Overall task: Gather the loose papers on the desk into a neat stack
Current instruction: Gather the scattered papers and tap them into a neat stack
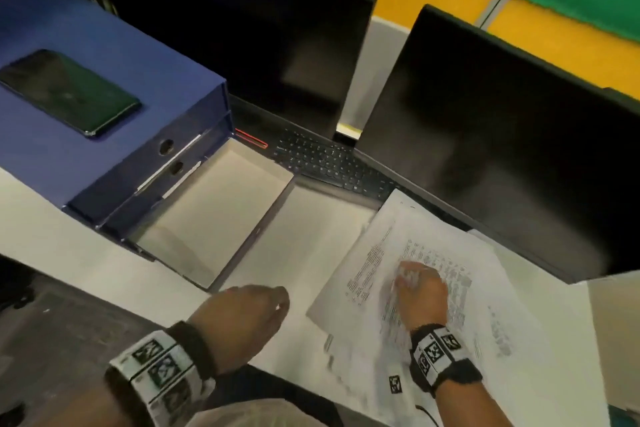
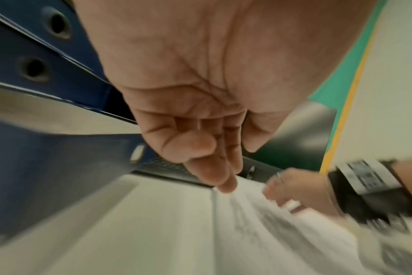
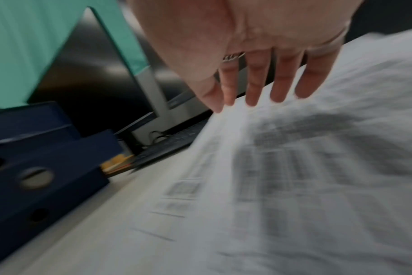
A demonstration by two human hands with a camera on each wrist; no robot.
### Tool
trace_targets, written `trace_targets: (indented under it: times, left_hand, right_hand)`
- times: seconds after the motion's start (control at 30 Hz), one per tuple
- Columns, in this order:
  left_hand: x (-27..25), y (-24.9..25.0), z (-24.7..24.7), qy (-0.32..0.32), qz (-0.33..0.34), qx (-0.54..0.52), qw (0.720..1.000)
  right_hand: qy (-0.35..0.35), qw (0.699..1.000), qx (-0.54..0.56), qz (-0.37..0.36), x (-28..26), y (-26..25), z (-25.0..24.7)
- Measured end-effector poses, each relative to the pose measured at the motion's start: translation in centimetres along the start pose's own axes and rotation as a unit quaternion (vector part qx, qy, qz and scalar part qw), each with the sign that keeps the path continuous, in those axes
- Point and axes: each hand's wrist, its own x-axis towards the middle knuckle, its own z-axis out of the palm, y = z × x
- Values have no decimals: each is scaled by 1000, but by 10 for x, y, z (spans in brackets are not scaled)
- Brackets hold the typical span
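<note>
Motion blur smears the printed papers (image 1: 415, 288) in every view, so their text cannot be read and the number of sheets is unclear; they lie overlapped and askew on the white worktop (image 1: 104, 253), in front of the right monitor (image 1: 502, 135), their near edge cut off by the frame. In the head view the right hand (image 1: 420, 291) hides its own fingers; the right wrist view shows the fingers (image 3: 280, 81) straight and slightly spread, tips down on the top sheet, holding nothing. The left hand (image 1: 242, 319) hovers left of the papers, its fingers (image 2: 212, 167) loosely curled around nothing. Only the head view shows the phone (image 1: 69, 94) on the blue file boxes (image 1: 121, 114) and the open box lid (image 1: 214, 215).
</note>
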Motion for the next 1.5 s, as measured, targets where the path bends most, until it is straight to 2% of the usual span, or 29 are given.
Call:
trace_targets:
  times: [0.07, 0.13, 0.23, 0.37, 0.43, 0.57, 0.67, 0.8, 0.87, 0.97, 1.03, 1.13, 1.27, 1.37, 1.5]
  left_hand:
    - [37, 22, 0, 24, 38, -64, 997]
    - [83, 37, 14, 12, 57, -130, 990]
    - [138, 55, 37, -62, 16, -132, 989]
    - [172, 70, 62, -129, -34, -118, 984]
    - [177, 75, 68, -126, -37, -125, 983]
    - [180, 77, 67, -94, -69, -157, 981]
    - [185, 69, 62, -53, -102, -202, 973]
    - [189, 58, 56, 2, -121, -215, 969]
    - [190, 49, 55, 36, -146, -252, 956]
    - [186, 36, 51, 37, -171, -305, 936]
    - [182, 31, 50, 49, -180, -317, 930]
    - [180, 23, 47, 57, -184, -329, 925]
    - [179, 22, 40, 48, -186, -296, 936]
    - [179, 23, 38, 46, -185, -288, 939]
    - [179, 19, 37, 53, -184, -286, 939]
  right_hand:
    - [57, 988, -78, 123, -6, 35, -19]
    - [34, 965, -94, 242, -14, 54, -30]
    - [-16, 958, -78, 276, -20, 66, -27]
    - [7, 944, -47, 325, -18, 63, -14]
    - [5, 942, -28, 333, -15, 56, -10]
    - [0, 956, -1, 294, -6, 52, -5]
    - [5, 958, 14, 285, -3, 50, -2]
    - [-8, 958, 90, 271, -3, 54, -5]
    - [10, 952, 38, 303, -4, 63, -13]
    - [29, 926, -27, 376, -11, 67, -19]
    - [19, 920, -36, 389, -14, 65, -18]
    - [-1, 928, -41, 371, -12, 57, -12]
    - [-16, 944, -29, 329, -9, 42, -2]
    - [3, 947, 23, 321, -7, 39, 1]
    - [5, 936, 110, 334, -8, 35, -6]
